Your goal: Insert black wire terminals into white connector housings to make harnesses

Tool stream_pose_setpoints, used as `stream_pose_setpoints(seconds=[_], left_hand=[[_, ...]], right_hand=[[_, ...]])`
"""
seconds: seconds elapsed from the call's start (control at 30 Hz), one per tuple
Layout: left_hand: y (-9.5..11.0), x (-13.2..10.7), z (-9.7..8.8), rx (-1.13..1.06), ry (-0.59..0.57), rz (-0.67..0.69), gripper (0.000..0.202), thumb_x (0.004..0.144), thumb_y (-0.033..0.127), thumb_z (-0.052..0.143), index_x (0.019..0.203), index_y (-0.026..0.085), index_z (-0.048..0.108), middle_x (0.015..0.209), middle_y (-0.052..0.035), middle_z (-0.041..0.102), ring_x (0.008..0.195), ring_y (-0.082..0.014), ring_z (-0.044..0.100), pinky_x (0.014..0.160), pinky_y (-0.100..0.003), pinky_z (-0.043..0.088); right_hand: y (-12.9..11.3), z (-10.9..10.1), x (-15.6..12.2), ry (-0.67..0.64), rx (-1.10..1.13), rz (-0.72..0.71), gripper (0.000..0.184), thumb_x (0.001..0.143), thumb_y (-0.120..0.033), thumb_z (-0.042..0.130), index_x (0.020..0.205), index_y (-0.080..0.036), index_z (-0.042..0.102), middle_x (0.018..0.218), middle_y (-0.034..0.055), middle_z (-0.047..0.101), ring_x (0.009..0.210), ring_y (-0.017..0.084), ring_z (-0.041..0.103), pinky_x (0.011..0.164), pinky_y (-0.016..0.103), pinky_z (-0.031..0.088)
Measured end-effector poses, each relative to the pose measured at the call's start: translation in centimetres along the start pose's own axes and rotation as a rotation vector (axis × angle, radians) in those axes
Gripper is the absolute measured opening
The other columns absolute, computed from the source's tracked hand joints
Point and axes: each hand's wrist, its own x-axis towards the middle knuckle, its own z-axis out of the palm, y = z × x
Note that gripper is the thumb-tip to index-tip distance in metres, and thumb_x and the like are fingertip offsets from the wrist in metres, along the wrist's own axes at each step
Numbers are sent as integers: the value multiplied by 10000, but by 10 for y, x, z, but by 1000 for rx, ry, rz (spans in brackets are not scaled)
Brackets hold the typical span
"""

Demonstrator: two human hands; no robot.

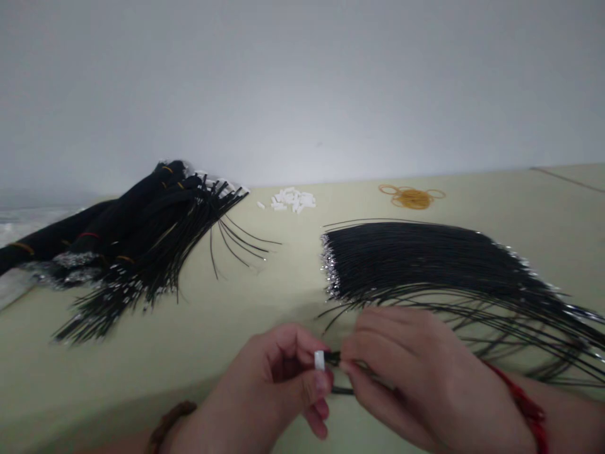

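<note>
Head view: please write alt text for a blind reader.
The left hand holds a small white connector while the right hand pinches a black wire near it, over a pale green table. Behind lie a fanned sheet of black wires, banded wire bundles, loose white connectors and rubber bands.

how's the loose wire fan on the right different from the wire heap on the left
The fan of loose black wires lies flat and spread, while the heap of bundled black wires is piled in thick overlapping bunches. The fan has no visible bands; the heap shows orange and red ones. The fan's silvery ends form a neat edge; the heap's splay unevenly. Both are thin black wires on the pale green table top.
</note>
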Motion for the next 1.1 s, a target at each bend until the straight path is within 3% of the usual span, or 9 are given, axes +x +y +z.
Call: stream_pose_setpoints(seconds=[0.1,0.23,0.33,0.53,0.7,1.1], left_hand=[[1,1,0,-8,28,6,329,571,315,798,685,115,563,592,22,586,493,-89,555,466,-217,504],[1,2,-1,-19,45,-15,314,568,278,806,684,106,570,588,4,620,503,-97,582,494,-215,509],[1,2,-2,-31,68,-42,275,583,227,801,690,103,580,609,-6,641,502,-97,593,502,-207,500],[3,2,-3,-75,99,-43,193,648,179,757,750,115,606,672,2,644,582,-112,609,575,-227,513],[6,0,-6,-89,85,-28,172,659,188,746,728,117,606,643,9,635,568,-97,593,565,-196,481],[2,1,-7,-42,25,7,142,685,199,714,708,129,594,569,1,626,500,-94,556,514,-198,436]], right_hand=[[25,-2,7,-4,-139,114,209,904,-228,414,894,-100,580,864,44,488,836,80,404,765,202,298],[54,3,8,-46,-242,135,131,871,-149,482,831,-102,597,846,35,493,837,84,402,785,220,280],[58,5,6,-20,-260,107,168,889,-152,453,806,-96,589,839,34,498,841,88,410,786,231,283],[19,-7,5,93,-225,-17,224,924,-189,388,836,-91,570,889,36,508,859,78,431,797,210,330],[-22,-3,-2,-4,-207,27,349,963,-216,293,736,-120,540,727,17,462,687,70,391,640,213,243],[-24,1,-2,-67,-233,11,330,947,-156,267,693,-95,469,676,30,420,626,66,369,587,206,216]])
